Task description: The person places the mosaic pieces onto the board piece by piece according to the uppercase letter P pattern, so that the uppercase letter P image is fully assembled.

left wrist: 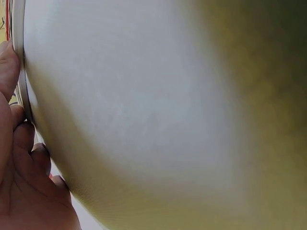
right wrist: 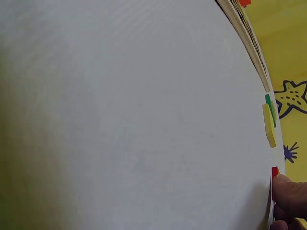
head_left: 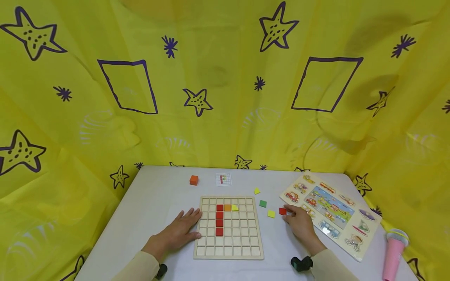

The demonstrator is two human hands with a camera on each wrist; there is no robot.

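Note:
A wooden grid board [head_left: 240,248] lies in front of me, with a column of red square tiles [head_left: 219,223] in it. Beside the top red tile sit an orange tile [head_left: 227,207] and a yellow tile [head_left: 234,208]. My left hand [head_left: 177,231] is flat, its fingertips and thumb at the board's left edge. To the right of the board, my right hand [head_left: 300,223] pinches a red tile [head_left: 283,211] between thumb and fingers, close over the table. In the right wrist view the red tile [right wrist: 275,172] shows at the thumb tip.
Right of the board lie a green tile [head_left: 263,203], a yellow square tile [head_left: 271,214] and a small yellow piece [head_left: 257,191]. Farther back are an orange cube [head_left: 194,180] and a pattern card [head_left: 224,179]. A picture puzzle [head_left: 358,249] and pink microphone [head_left: 393,257] lie at right.

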